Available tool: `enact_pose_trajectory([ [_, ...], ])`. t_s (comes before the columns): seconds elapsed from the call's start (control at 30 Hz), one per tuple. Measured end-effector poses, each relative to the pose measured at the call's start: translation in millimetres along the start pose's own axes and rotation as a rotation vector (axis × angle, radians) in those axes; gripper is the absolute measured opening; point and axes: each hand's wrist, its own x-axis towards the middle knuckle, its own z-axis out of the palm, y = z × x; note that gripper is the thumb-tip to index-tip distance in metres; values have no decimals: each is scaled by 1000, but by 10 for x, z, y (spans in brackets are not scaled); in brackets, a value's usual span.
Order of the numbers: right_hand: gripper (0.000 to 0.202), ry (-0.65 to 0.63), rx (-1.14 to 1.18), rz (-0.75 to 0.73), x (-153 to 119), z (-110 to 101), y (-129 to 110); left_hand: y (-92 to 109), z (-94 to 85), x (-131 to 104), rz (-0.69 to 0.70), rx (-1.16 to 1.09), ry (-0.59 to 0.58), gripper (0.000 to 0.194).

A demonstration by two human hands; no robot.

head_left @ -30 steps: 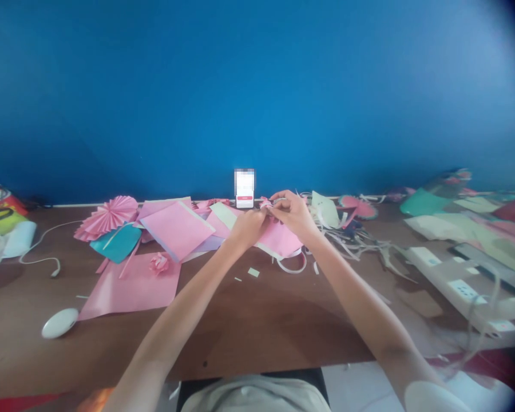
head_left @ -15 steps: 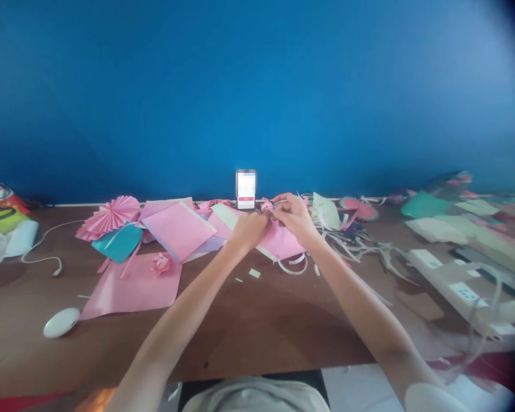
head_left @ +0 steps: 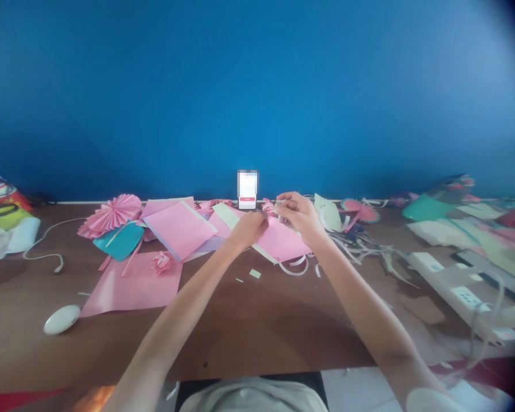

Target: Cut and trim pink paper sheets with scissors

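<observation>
My left hand (head_left: pixel 252 226) is closed, with its fingertips at a small crumpled pink paper piece (head_left: pixel 268 206), which looks like a paper flower. Just to the right, my right hand (head_left: pixel 299 214) has its thumb and fingers bent together near a small pale bit (head_left: pixel 280 202) too blurred to name. Under both hands lies a pink paper sheet (head_left: pixel 285 241) with a pale edge. Left of them are more pink sheets (head_left: pixel 178 229), and a finished-looking pink paper rose (head_left: pixel 161 263) rests on another pink sheet (head_left: pixel 131 289).
A phone (head_left: pixel 247 190) stands against the blue wall. At the left are a pleated pink paper fan (head_left: pixel 120 212), a teal paper piece (head_left: pixel 119 240) and a white oval object (head_left: pixel 62 319). On the right lie white paper strips (head_left: pixel 360 249) and a power strip (head_left: pixel 466 294).
My right hand has moved slightly right, leaving a wider gap between it and my left hand. The left hand stays by the pink paper piece.
</observation>
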Motion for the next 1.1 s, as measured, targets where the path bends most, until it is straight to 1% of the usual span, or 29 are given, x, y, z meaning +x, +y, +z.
enact_pose_trajectory([
  [0.07,34,-8,-36,-4,-3,-26,-25,-35,-4,7,26,-189,37,25],
  [0.13,33,-23,-71,0,-7,-38,-41,-52,-16,10,24,-365,70,22],
  [0.23,27,-20,-77,18,-5,-33,-39,-62,-33,12,-36,-501,79,21],
  [0.33,26,-35,-73,26,5,-22,-6,-82,-40,27,-62,-522,105,24],
  [0.43,28,-66,-96,-6,16,-17,44,-101,-46,48,4,-549,123,29],
  [0.53,30,-46,-161,-46,24,-15,79,-99,-64,61,86,-602,111,31],
  [0.6,32,-22,-215,-69,27,-14,86,-92,-81,63,108,-629,100,32],
  [0.77,33,6,-349,-151,27,-14,90,-85,-115,62,115,-608,74,35],
  [0.9,31,19,-400,-216,33,-13,112,-88,-125,61,115,-577,29,34],
  [1.1,33,-6,-385,-192,54,-12,143,-88,-128,62,135,-614,13,34],
])
